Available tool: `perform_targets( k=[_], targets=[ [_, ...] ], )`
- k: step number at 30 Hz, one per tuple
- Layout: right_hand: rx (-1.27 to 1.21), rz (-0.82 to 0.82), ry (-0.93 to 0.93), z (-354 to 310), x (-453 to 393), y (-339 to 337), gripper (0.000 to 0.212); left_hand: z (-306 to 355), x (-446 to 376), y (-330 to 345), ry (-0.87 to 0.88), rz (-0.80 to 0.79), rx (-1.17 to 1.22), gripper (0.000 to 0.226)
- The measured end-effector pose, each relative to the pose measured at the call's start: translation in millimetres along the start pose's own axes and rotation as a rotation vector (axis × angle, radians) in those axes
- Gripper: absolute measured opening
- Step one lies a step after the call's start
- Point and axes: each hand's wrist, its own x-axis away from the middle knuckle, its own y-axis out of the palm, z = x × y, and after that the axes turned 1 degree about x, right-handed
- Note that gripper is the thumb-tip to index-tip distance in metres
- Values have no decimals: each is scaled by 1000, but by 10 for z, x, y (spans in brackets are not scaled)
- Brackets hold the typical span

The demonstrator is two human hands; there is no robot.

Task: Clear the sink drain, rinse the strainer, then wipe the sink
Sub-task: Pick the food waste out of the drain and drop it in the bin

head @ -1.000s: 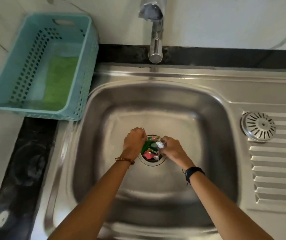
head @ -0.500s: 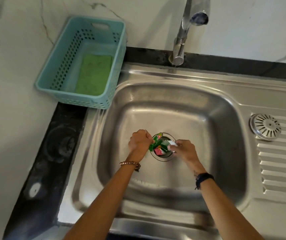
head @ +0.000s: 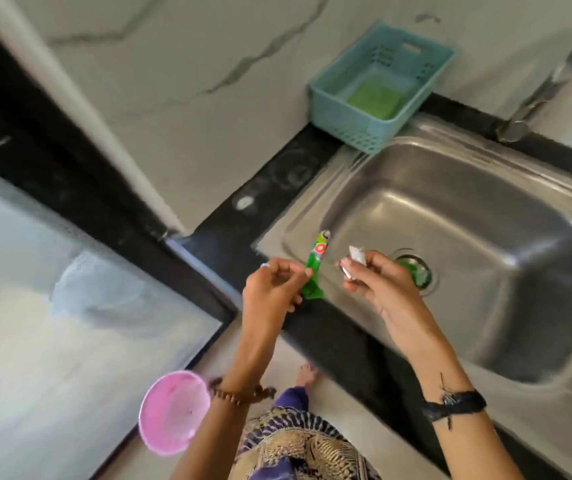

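Showing two hands raised over the near-left corner of a steel sink, seen from above w/ the view tilted. L hand: thumb and forefinger pinch a long green wrapper near its middle; the wrapper stands roughly upright, top end pointing far, red-and-white mark near the top. Other fingers of that hand are curled in. R hand: fingertips pinch a small crumpled white scrap, plus a small shiny bit just below it, too blurred to identify. The two hands sit near each other, not touching.

Drain: at the basin floor, just right of the R hand and partly hidden by it; sth green lies in the opening, detail unclear. Whether the strainer is there cannot be told.

Beaded bracelet on the L wrist; dark band on the R wrist.

Far side: teal perforated basket on the black counter at the sink's far-left corner, w/ a green pad lying flat inside. Tap base at far right, blurred. Marble-pattern wall behind.

Near side: pink round bin on the floor, left of the L forearm, mouth facing up. Patterned purple garment and a bare foot below the arms.
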Motion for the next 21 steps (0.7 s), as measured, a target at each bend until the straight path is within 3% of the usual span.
perform_targets(
  k=[5,9,15,21],
  targets=[
    [135,-312,110,674,459,756,13,-658,923,-899,-98,331,124,8],
    [317,-421,274,1561,571,1285,16,-1360,1455,-1530,-275,547,163,9],
    [624,-469,470,3243,531,1913,22,-2690,1528,-2209,-591,656,361,5],
    [864,-474,445,5036,-19,2396,23,-4375,997,-2733,-643,750,265,16]
  ],
)
